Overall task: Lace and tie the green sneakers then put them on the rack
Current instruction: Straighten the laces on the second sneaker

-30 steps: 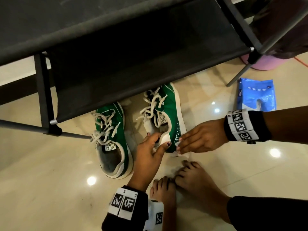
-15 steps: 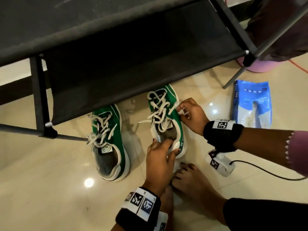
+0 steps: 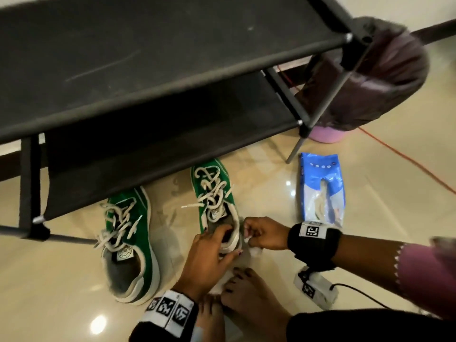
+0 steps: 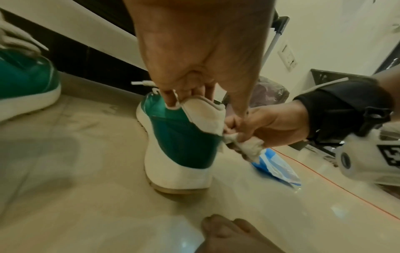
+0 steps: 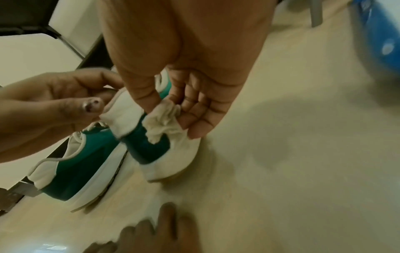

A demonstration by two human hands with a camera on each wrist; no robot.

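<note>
The heel collar of the right-hand sneaker [image 3: 217,193] is pinched by the left hand [image 3: 209,257], apparently to steady it. Just beside, a crumpled cloth [image 5: 162,119] is pinched by the right hand [image 3: 265,234]. Beyond, loose laces [image 3: 209,191]; farther, the rack [image 3: 148,70].

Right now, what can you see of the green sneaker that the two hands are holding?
The right-hand sneaker is green with a white sole, white heel patch and grey lining. Its off-white laces hang loose, untied. It stands upright on the floor near the rack. The left hand grips its heel collar; the right hand presses a crumpled white wipe against its heel side.
</note>
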